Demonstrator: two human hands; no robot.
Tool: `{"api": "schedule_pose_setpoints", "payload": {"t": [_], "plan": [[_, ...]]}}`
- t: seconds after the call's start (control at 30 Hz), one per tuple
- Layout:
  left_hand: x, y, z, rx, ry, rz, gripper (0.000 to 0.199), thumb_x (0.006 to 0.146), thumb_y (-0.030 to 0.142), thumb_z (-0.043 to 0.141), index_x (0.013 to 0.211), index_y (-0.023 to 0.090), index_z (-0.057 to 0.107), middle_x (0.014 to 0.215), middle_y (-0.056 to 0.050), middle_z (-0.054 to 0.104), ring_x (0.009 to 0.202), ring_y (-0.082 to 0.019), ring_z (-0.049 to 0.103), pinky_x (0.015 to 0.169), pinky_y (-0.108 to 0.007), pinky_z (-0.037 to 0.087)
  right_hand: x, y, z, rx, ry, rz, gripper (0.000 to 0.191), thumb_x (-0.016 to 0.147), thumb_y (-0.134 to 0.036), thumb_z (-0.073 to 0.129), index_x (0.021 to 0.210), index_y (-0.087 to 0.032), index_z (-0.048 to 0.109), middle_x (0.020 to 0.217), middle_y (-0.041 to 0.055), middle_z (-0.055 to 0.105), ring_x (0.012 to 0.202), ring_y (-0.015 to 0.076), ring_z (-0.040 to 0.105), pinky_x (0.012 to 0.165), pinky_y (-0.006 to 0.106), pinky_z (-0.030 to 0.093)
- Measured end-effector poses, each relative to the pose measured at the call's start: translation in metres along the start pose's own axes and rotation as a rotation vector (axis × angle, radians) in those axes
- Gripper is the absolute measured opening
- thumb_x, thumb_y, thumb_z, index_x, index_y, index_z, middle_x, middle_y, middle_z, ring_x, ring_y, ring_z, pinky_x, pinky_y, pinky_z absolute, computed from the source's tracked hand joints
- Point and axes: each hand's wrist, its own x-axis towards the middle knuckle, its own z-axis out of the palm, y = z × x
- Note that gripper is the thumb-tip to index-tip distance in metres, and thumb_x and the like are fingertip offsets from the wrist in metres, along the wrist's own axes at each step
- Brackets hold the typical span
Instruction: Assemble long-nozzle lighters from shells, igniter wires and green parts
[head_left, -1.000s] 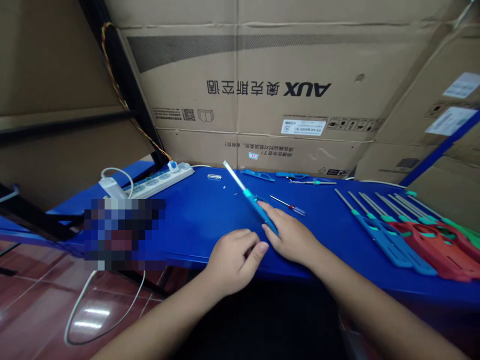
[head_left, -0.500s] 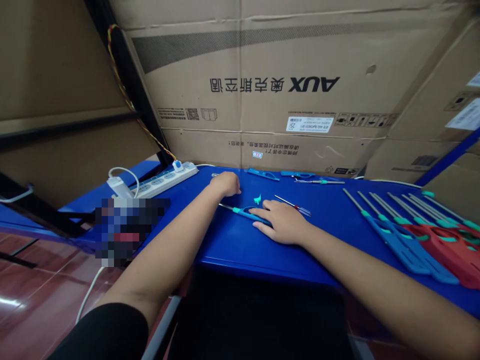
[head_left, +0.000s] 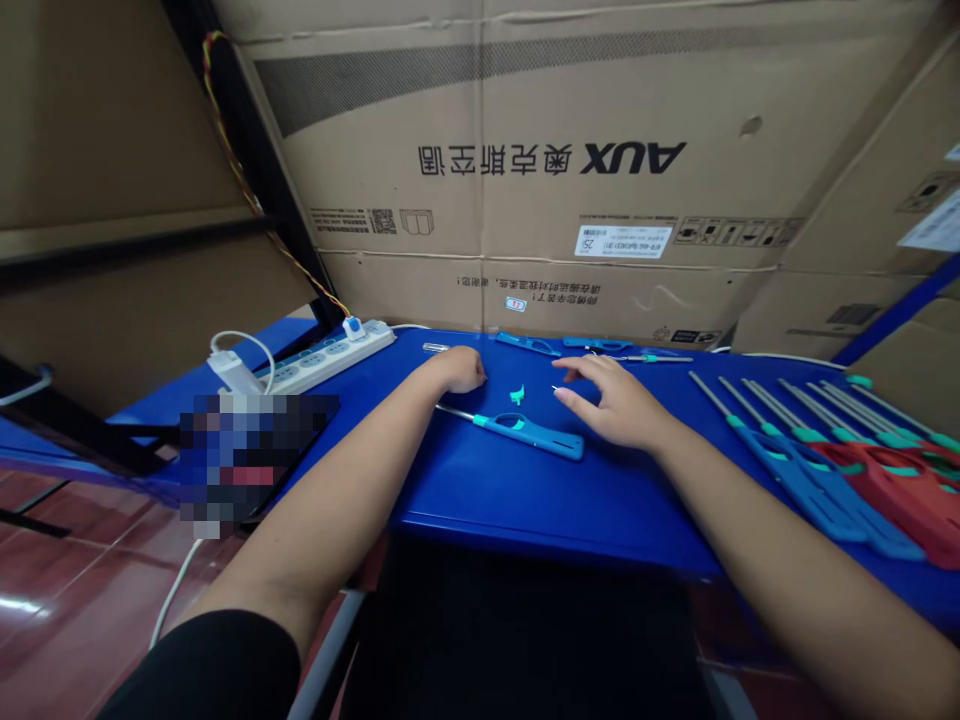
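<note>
A blue lighter (head_left: pixel 544 437) with a metal rod lies on the blue table between my hands. My left hand (head_left: pixel 463 371) is closed above the rod's side of the table; what its fingers hold, if anything, is hidden. My right hand (head_left: pixel 611 398) hovers right of the lighter, thumb and fingers apart, over the spot where the screwdriver lay. Between the hands sits a small green plastic piece (head_left: pixel 517 394). Behind them are a blue casing half (head_left: pixel 527 344), another blue casing (head_left: pixel 596 344) and a thin rod with a green collar (head_left: pixel 651 358).
Several blue lighters (head_left: pixel 806 480) and red lighters (head_left: pixel 892 490) are lined up on the right. A white power strip (head_left: pixel 322 360) stands at the left, with a blurred object (head_left: pixel 247 460) near it. Large cardboard (head_left: pixel 525 100) rises behind the table (head_left: pixel 480 505).
My right hand has let go of the blue lighter and moved right and up, and now covers the screwdriver's place. My left hand stays closed, nearly in place. The view has shifted slightly.
</note>
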Motion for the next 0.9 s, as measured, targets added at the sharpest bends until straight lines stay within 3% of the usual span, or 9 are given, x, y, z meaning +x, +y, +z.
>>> {"api": "schedule_pose_setpoints", "payload": {"t": [0.1, 0.23, 0.37, 0.5, 0.73, 0.9], "plan": [[-0.001, -0.003, -0.003, -0.086, 0.044, -0.002, 0.032, 0.095, 0.036, 0.063, 0.12, 0.016, 0.063, 0.123, -0.01, 0.064, 0.109, -0.023, 0.063, 0.092, -0.041, 0.055, 0.0, -0.001, 0.002, 0.012, 0.023, -0.039, 0.033, 0.093, -0.04, 0.06, 0.119, -0.02, 0.067, 0.102, 0.0082, 0.072, 0.1, 0.0256, 0.064, 0.095, 0.048, 0.048], [-0.011, 0.006, -0.005, -0.324, 0.104, 0.085, 0.019, 0.089, 0.031, 0.063, 0.096, 0.016, 0.073, 0.103, -0.005, 0.074, 0.098, -0.019, 0.066, 0.085, -0.025, 0.048, 0.001, -0.011, 0.008, 0.084, 0.064, -0.047, 0.021, 0.094, -0.032, 0.057, 0.095, -0.021, 0.074, 0.093, 0.0065, 0.075, 0.088, 0.0218, 0.068, 0.083, 0.041, 0.053], [-0.027, 0.036, 0.001, -0.63, 0.01, 0.278, 0.022, 0.089, 0.032, 0.058, 0.096, 0.017, 0.072, 0.088, 0.0, 0.071, 0.073, -0.01, 0.059, 0.071, -0.022, 0.044, 0.001, -0.023, 0.014, 0.296, 0.206, 0.091, 0.02, 0.086, -0.033, 0.067, 0.1, -0.021, 0.074, 0.087, 0.004, 0.077, 0.075, 0.0186, 0.07, 0.07, 0.034, 0.057], [-0.04, 0.061, 0.006, -0.901, -0.094, 0.373, 0.016, 0.087, 0.03, 0.06, 0.086, 0.015, 0.066, 0.07, 0.003, 0.058, 0.059, -0.007, 0.046, 0.059, -0.021, 0.037, -0.001, -0.033, 0.011, 0.349, 0.297, 0.094, 0.014, 0.085, -0.032, 0.069, 0.092, -0.022, 0.076, 0.088, 0.0038, 0.078, 0.077, 0.0185, 0.072, 0.071, 0.033, 0.058], [-0.044, 0.073, 0.017, -1.297, -0.191, 0.374, 0.015, 0.088, 0.029, 0.061, 0.085, 0.014, 0.061, 0.074, 0.001, 0.055, 0.066, -0.007, 0.052, 0.062, -0.021, 0.039, -0.004, -0.035, 0.0, 0.183, 0.412, 0.012, 0.011, 0.088, -0.03, 0.067, 0.087, -0.024, 0.077, 0.086, 0.0031, 0.077, 0.078, 0.0194, 0.07, 0.072, 0.034, 0.055], [-0.04, 0.079, 0.027, -1.446, -0.138, 0.334, 0.017, 0.089, 0.027, 0.064, 0.098, 0.013, 0.068, 0.082, -0.002, 0.061, 0.076, -0.009, 0.059, 0.067, -0.021, 0.041, -0.003, -0.027, -0.003, 0.099, 0.421, 0.07, 0.015, 0.089, -0.033, 0.065, 0.083, -0.022, 0.073, 0.081, 0.0041, 0.074, 0.074, 0.0193, 0.067, 0.068, 0.033, 0.052]]}}
